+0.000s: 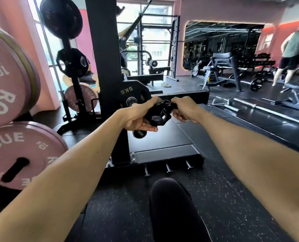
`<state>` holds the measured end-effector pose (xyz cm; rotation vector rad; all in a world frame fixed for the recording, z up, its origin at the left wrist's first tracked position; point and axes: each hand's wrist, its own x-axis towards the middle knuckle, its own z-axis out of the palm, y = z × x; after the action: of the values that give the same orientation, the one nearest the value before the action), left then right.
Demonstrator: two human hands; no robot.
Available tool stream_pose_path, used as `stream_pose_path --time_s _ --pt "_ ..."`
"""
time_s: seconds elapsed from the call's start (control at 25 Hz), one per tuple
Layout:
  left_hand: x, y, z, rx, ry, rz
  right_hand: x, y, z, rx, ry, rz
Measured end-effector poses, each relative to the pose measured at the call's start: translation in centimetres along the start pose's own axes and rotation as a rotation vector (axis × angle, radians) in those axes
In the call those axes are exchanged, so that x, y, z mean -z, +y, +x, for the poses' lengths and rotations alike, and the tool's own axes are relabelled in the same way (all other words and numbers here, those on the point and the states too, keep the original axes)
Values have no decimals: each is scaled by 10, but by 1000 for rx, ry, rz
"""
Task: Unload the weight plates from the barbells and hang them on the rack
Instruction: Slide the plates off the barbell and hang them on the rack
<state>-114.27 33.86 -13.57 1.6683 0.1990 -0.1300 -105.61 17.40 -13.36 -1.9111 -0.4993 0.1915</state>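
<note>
Two hands, left hand (pixel 139 114) and right hand (pixel 185 109), curl around a small black plate (pixel 158 114) held near the rack's (pixel 101 49) 5 kg plate (pixel 131 93), where a loosened finger hold could drop it onto the platform (pixel 154 137).

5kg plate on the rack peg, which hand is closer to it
Left. The left hand sits just below and right of the 5kg plate, gripping a small black plate. The right hand grips that plate's far side, farther right.
</note>
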Motion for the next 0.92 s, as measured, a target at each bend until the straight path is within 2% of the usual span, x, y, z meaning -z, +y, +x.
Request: stream_pose_path --time_s 0.16,0.28,0.44,0.6,0.76,0.92 --pt "4 26 37 -108 20 107 27 2 39 12 24 37" --pt "11 45 77 -143 78 80 44 4 72 4 0 98" --pt "22 69 152 -157 37 126 69 9 138 25 89 43" --pt "33 79 236 -163 114 57 85 25 210 47 160 -6" --pt "43 88 322 -222 202 184 92 50 290 70 224 -39" --pt "56 84 401 -178 273 368 91 77 357 36 248 -109"
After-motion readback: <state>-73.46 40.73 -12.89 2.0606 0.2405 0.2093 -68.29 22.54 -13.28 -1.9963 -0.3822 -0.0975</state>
